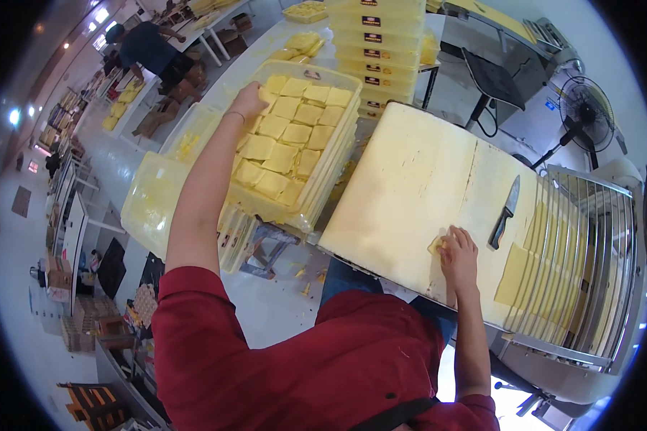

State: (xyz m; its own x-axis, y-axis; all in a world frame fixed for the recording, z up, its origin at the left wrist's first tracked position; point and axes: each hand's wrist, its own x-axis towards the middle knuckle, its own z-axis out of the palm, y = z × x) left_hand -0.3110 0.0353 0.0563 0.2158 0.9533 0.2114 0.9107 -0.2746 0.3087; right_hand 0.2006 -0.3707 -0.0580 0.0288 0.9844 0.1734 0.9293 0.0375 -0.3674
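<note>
Pinching a dough scrap point(434, 247) on the belt point(406, 176), grip partly closed, the right hand point(459, 253) could tear it by squeezing; the left hand point(249, 102), at the tub's point(331, 76) dough squares point(295, 133), hides its grip.

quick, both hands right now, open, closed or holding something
Left hand: at a yellow square in the tub; grip can't be told.
Right hand: curled at a small yellow piece; firm grip can't be told.
</note>
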